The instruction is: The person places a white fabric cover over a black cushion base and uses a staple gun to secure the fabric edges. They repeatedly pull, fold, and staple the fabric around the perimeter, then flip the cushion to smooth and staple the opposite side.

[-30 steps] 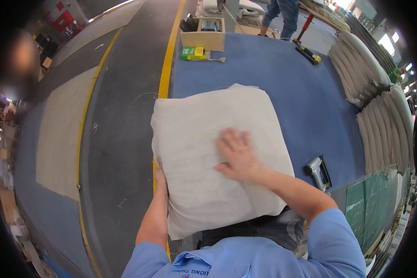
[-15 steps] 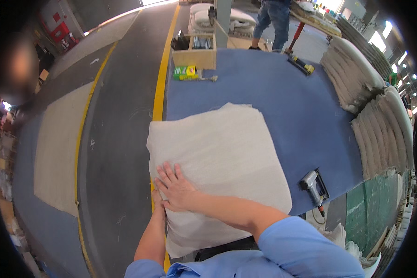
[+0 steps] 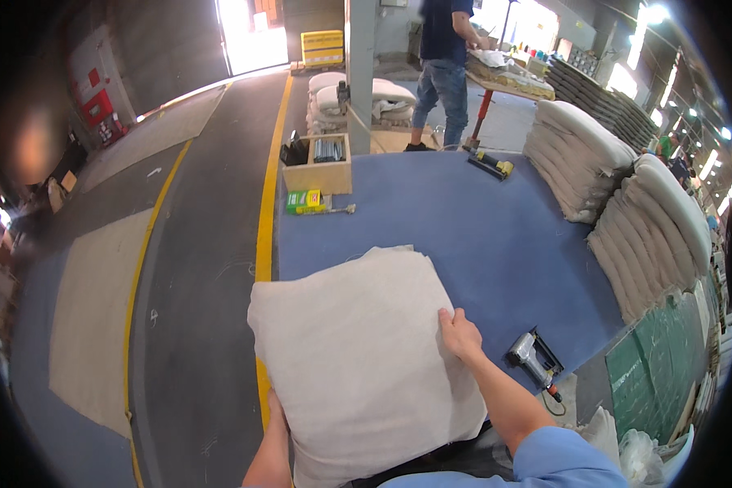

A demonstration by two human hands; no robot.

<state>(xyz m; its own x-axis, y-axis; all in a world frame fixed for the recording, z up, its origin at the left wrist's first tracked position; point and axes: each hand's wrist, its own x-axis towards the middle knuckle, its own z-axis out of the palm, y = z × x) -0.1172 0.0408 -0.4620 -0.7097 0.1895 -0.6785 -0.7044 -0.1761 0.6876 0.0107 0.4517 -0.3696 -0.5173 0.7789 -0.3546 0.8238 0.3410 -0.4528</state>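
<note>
A large beige cushion (image 3: 358, 358) lies across the near left corner of a blue-topped table (image 3: 480, 236), overhanging its edge toward me. My right hand (image 3: 461, 333) sits on the cushion's right edge, fingers laid over the fabric and gripping it. My left hand (image 3: 275, 404) reaches up from below at the cushion's near left side. Only its wrist and heel show; the fingers are hidden under the cushion, holding it.
A grey staple gun (image 3: 533, 358) lies just right of my right hand. A wooden box (image 3: 327, 167), a green carton (image 3: 303, 201) and a yellow tool (image 3: 490, 165) sit at the far end. Stacked cushions (image 3: 667, 236) line the right. Another person (image 3: 443, 65) stands beyond the table.
My right hand has slid from the cushion's near left part across to its right edge. The view has tilted up, showing more of the table's far end.
</note>
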